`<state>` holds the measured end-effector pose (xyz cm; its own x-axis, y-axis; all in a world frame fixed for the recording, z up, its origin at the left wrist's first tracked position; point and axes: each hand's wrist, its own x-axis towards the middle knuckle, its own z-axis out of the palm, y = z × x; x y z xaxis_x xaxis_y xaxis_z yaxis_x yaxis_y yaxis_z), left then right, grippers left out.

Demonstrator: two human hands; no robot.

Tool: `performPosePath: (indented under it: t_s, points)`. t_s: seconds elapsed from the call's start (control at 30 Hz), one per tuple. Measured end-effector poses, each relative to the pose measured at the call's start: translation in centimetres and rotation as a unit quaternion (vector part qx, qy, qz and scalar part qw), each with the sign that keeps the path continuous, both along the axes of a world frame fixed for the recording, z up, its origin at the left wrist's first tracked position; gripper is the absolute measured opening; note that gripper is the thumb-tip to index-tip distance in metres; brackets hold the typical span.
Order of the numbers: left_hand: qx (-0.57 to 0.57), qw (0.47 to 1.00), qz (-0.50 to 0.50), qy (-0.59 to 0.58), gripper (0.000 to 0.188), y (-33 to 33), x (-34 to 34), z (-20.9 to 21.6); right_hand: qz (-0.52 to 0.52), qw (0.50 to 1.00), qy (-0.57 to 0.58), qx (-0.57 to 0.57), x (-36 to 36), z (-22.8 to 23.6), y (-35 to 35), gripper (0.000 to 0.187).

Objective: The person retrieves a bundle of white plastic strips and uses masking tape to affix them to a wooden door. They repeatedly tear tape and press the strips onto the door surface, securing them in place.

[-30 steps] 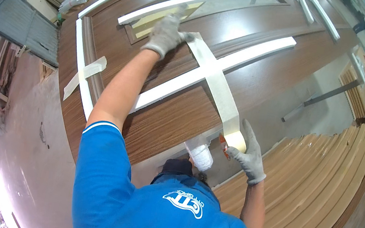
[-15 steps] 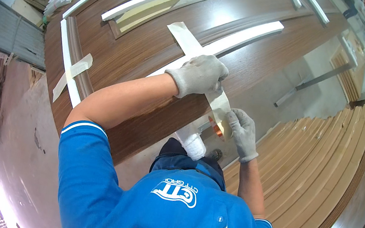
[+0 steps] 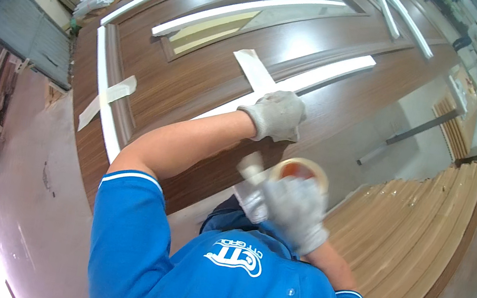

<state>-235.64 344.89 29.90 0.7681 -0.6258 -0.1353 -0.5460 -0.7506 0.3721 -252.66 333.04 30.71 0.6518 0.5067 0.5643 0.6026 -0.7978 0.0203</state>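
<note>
In the head view, the surface is a brown wood-grain panel (image 3: 179, 85) with moulded frames, in a workshop with a grey concrete floor (image 3: 42, 154) and a grey metal shutter (image 3: 31, 32) to the left.

The tape roll (image 3: 298, 170) is in the right hand (image 3: 297, 212), off the panel's near edge; that grip is closed on it, its fingers blurred. A pale blurred end, seemingly tape, juts out left of the roll. The left hand (image 3: 280, 117) lies near the panel's near edge, fingers curled downward; I cannot tell whether its grip is clamped on anything.

Beyond the left hand, a cream tape strip (image 3: 254, 71) reaches over a long white strip (image 3: 340, 71); hand and forearm hide part of both. Another tape piece (image 3: 119, 91) crosses the white edging (image 3: 101, 63) on the left. A white bundle (image 3: 251, 205) sits partly behind the right hand. Tan boards (image 3: 408, 228) are stacked to the right, just beside the right forearm.
</note>
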Motion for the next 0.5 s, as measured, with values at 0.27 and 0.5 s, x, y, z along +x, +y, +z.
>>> performPosePath:
  t_s: [0.27, 0.5]
  points:
    - [-0.161, 0.979, 0.083, -0.092, 0.019, 4.5, 4.3, 2.5, -0.034, 0.904, 0.233, 0.357, 3.5, 4.6, -11.6, 0.008]
    - [0.14, 0.878, 0.342, -0.305, 0.061, 15.2, 20.4, 0.2, -0.175, 0.8, 0.196, 0.539, 9.4, 1.9, -25.0, 0.016]
